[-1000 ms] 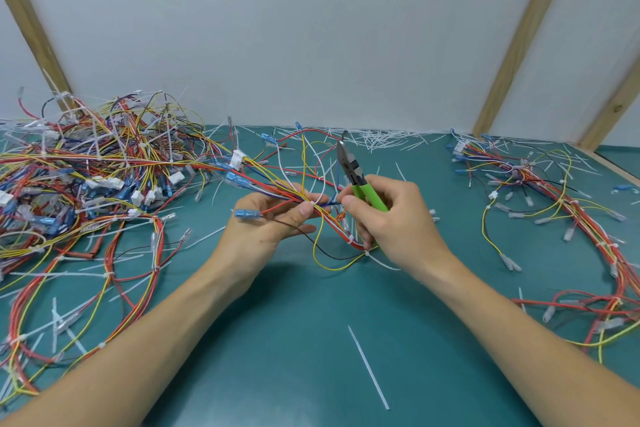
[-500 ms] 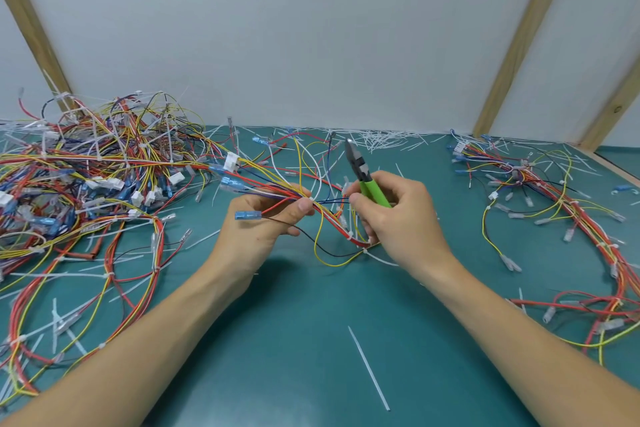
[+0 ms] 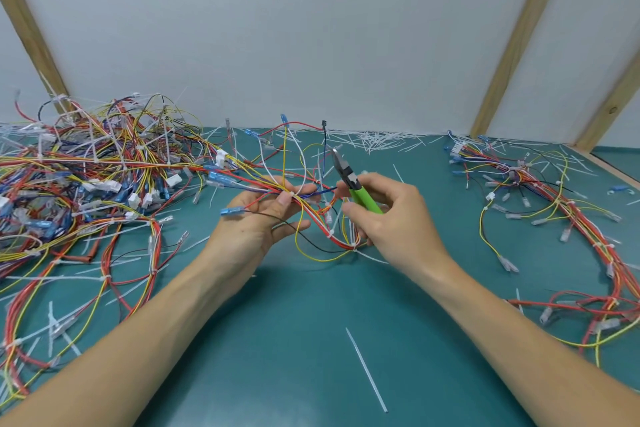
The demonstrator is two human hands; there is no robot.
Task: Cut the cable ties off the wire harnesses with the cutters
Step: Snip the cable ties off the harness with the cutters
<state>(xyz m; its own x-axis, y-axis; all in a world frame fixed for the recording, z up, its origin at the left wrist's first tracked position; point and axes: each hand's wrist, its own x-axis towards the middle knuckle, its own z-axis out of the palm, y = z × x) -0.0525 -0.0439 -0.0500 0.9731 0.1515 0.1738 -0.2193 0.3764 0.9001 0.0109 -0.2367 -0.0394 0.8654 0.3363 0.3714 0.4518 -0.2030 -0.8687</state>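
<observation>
My left hand (image 3: 256, 222) holds a wire harness (image 3: 311, 218) of red, yellow, white and blue wires just above the table, thumb pinching the bundle at a white cable tie (image 3: 292, 193). My right hand (image 3: 384, 218) grips the green-handled cutters (image 3: 353, 182), whose metal jaws point up and away, slightly parted, just right of the pinched spot. Two more white ties (image 3: 330, 233) sit on the red loop that hangs between my hands. Loose ends with blue terminals stick up behind.
A big tangled pile of harnesses (image 3: 86, 184) covers the left of the green table (image 3: 294, 340). Another harness (image 3: 554, 204) stretches along the right side. Cut white tie scraps (image 3: 377, 140) lie along the back wall, and one long strip (image 3: 365, 369) lies near the front.
The harness has been lifted and spread, its loose ends now standing higher. My right hand with the cutters moved slightly right and its fingers loosened around the handles.
</observation>
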